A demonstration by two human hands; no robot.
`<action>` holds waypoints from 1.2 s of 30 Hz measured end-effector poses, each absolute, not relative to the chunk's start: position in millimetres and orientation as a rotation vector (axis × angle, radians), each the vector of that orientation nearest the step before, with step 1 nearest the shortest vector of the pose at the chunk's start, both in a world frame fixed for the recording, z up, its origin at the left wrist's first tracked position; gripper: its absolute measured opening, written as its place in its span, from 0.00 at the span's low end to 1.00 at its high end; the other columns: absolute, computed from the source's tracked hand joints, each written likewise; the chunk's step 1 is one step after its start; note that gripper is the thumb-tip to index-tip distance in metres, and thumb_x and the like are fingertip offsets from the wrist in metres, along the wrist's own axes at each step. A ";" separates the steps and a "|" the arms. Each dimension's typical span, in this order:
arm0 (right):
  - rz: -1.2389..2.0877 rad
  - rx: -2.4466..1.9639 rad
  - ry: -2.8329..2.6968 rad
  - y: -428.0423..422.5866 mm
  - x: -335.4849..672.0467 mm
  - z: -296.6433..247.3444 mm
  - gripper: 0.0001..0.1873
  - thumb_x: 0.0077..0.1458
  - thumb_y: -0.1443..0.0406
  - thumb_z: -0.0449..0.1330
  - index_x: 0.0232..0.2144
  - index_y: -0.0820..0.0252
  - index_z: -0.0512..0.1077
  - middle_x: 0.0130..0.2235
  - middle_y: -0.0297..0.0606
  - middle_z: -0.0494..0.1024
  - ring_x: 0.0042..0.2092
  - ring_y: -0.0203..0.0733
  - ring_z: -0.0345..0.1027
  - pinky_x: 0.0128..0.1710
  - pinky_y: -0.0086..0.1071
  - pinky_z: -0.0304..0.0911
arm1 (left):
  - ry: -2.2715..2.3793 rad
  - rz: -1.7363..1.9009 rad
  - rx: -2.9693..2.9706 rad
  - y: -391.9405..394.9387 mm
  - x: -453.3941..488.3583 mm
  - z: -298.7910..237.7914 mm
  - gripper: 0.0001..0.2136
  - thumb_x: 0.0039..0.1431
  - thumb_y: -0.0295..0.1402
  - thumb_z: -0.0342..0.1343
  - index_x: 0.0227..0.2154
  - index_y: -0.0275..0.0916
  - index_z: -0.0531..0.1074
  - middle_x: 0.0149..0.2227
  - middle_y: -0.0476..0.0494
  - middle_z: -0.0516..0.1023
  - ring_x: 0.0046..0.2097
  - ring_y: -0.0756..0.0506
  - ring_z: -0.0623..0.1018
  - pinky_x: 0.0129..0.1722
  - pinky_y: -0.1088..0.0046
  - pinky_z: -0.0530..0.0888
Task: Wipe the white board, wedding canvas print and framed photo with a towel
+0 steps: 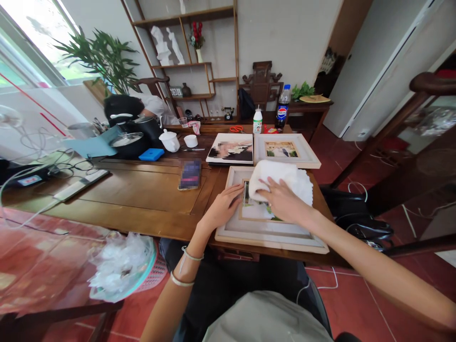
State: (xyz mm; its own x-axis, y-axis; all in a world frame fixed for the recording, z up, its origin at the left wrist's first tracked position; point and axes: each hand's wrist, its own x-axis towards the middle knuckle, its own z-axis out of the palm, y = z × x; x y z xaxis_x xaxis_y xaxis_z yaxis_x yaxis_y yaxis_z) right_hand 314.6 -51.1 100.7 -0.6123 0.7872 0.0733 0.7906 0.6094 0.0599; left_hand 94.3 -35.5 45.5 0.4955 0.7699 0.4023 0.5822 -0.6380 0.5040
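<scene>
A pale picture frame point(228, 232) with a photo in its middle lies flat at the table's near edge. My left hand point(225, 205) rests on the left part of this frame, its fingers stretched out flat. A white cloth point(278, 175) is bunched over the upper part of the frame and hides some of the photo. My right hand point(280, 199) presses on the cloth with its fingers around a fold of it. Just behind lie a second framed photo point(285, 149) and a white-bordered picture point(231, 149).
A phone point(190, 174), a blue box point(151, 154), a white teapot point(169, 140) and a cup point(191, 140) stand left on the table point(149, 185). A cola bottle point(282, 108), a white bottle point(257, 120) and orange scissors point(236, 128) are behind. A lined waste basket point(151, 273) stands on the floor.
</scene>
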 end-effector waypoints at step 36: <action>-0.077 -1.314 -2.696 -114.6 376.7 108.3 0.25 0.42 0.76 0.49 0.39 0.53 0.75 0.59 0.34 0.64 0.61 0.45 0.51 0.60 0.49 0.47 | 1.127 0.853 2.424 -37.9 93.0 51.5 0.18 0.62 0.34 0.47 0.55 0.39 0.64 0.58 0.43 0.66 0.61 0.44 0.62 0.61 0.60 0.59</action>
